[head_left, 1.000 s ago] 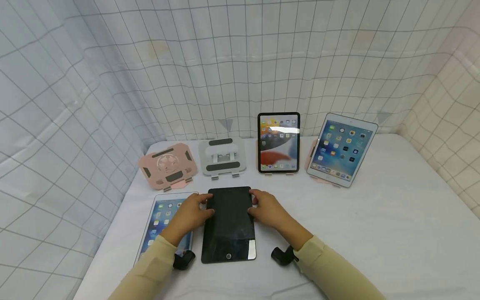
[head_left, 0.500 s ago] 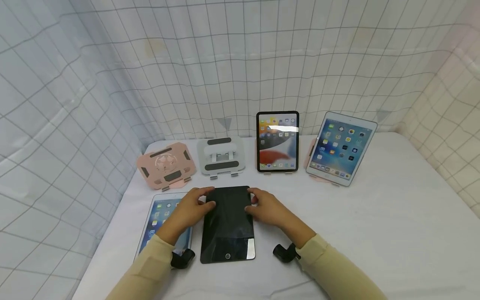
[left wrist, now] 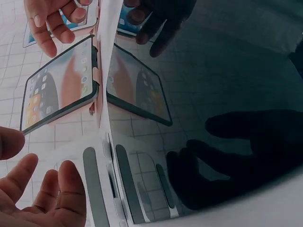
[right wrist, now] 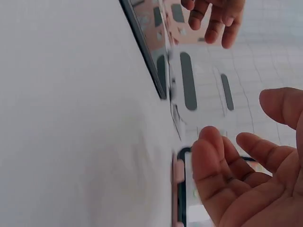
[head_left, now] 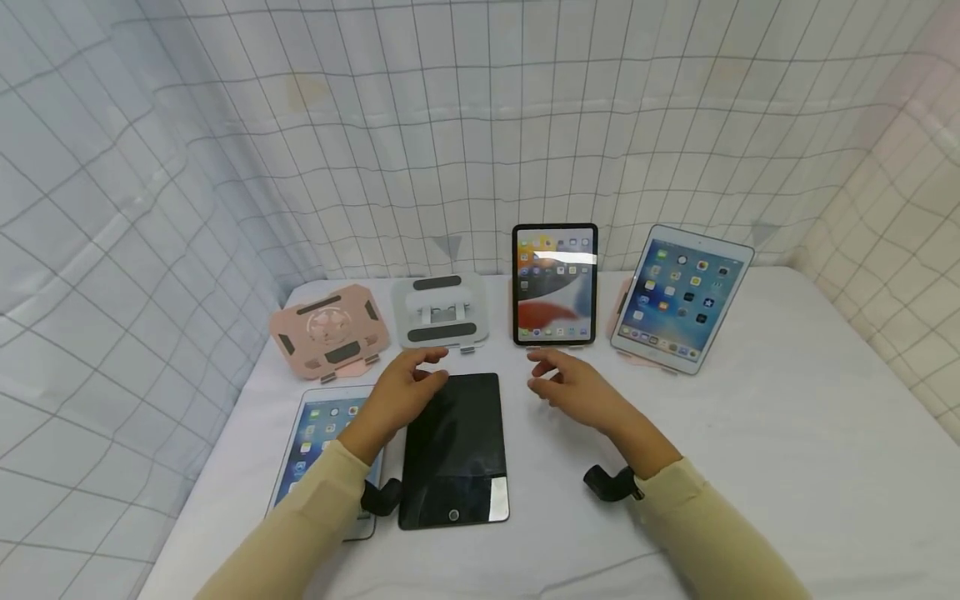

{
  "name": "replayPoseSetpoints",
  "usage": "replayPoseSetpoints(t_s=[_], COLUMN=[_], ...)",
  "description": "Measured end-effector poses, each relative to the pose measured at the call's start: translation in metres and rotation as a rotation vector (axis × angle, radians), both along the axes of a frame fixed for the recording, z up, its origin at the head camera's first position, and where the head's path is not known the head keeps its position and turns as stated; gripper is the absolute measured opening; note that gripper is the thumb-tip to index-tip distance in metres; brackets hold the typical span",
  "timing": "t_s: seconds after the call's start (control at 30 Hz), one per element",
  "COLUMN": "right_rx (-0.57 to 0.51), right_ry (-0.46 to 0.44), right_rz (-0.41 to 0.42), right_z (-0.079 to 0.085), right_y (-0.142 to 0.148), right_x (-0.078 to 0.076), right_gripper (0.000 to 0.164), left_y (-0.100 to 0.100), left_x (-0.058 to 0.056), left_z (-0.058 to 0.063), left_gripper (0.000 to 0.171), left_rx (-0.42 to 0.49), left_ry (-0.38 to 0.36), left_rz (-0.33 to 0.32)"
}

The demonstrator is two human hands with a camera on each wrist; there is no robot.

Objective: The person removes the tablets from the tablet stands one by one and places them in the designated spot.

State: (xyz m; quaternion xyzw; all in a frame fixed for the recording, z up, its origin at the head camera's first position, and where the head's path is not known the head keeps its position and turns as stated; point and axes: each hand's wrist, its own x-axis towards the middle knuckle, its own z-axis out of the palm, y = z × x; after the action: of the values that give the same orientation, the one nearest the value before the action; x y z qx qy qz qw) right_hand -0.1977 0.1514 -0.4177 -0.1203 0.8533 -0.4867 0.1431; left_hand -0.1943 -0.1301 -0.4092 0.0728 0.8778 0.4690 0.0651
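A black tablet [head_left: 457, 450] with a dark screen lies flat on the white table [head_left: 750, 467], its home button toward the front edge. Over its upper left corner is my left hand [head_left: 397, 396], fingers loosely bent and holding nothing. My right hand [head_left: 581, 392] hovers right of the tablet, thumb and fingers apart. In the left wrist view, the left hand [left wrist: 47, 196] is off the glossy screen, which mirrors it. The right wrist view shows the right hand [right wrist: 251, 179] with nothing in its grasp. Partly under my left arm lies a white tablet [head_left: 318, 433] with its screen lit.
Along the back stand a pink tablet stand [head_left: 330, 329], a grey tablet stand [head_left: 440, 312], a black-framed tablet [head_left: 555, 283] on a stand and a tilted white tablet [head_left: 682, 296] on another. Grid-patterned cloth [head_left: 480, 125] hangs behind and at both sides.
Both hands have let go of the black tablet's upper edges. My right hand has moved right, away from it; my left hand has lifted slightly forward and right. The tablet lies in place.
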Motion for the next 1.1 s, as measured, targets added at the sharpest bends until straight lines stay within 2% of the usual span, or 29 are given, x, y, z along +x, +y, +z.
replayPoseSetpoints(t_s=[0.1,0.2,0.33,0.43,0.6,0.77,0.93,1.1], right_rx=[0.013,0.088,0.193,0.207,0.206,0.227,0.251,0.212], right_ry=[0.029,0.104,0.222,0.246,0.270,0.303,0.322,0.332], right_rz=[-0.050,-0.095,-0.094,-0.095,-0.132,-0.128,-0.156,-0.193], right_z=[0.004,0.005,0.007,0.012,0.023,0.033,0.039,0.043], right_y=[0.015,0.029,0.045,0.056,0.071,0.076,0.082,0.085], right_x=[-0.005,-0.010,-0.019,-0.027,-0.041,-0.052,-0.063,-0.074], right_gripper=[0.047,0.045,0.043,0.041,0.039,0.042,0.042,0.044], left_y=[0.009,0.020,0.036,0.050,0.073,0.088,0.097,0.105], left_x=[-0.011,-0.024,-0.039,-0.051,-0.070,-0.076,-0.081,-0.096], left_z=[0.004,0.013,0.022,0.020,0.005,-0.004,-0.001,0.008], left_gripper=[0.046,0.047,0.045,0.041,0.038,0.036,0.036,0.038], left_rx=[0.020,0.014,-0.002,0.001,0.045,0.079,0.096,0.133], left_ry=[-0.010,0.004,0.058,0.109,0.161,0.208,0.282,0.345], left_rz=[-0.042,-0.105,-0.133,-0.127,-0.133,-0.124,-0.151,-0.131])
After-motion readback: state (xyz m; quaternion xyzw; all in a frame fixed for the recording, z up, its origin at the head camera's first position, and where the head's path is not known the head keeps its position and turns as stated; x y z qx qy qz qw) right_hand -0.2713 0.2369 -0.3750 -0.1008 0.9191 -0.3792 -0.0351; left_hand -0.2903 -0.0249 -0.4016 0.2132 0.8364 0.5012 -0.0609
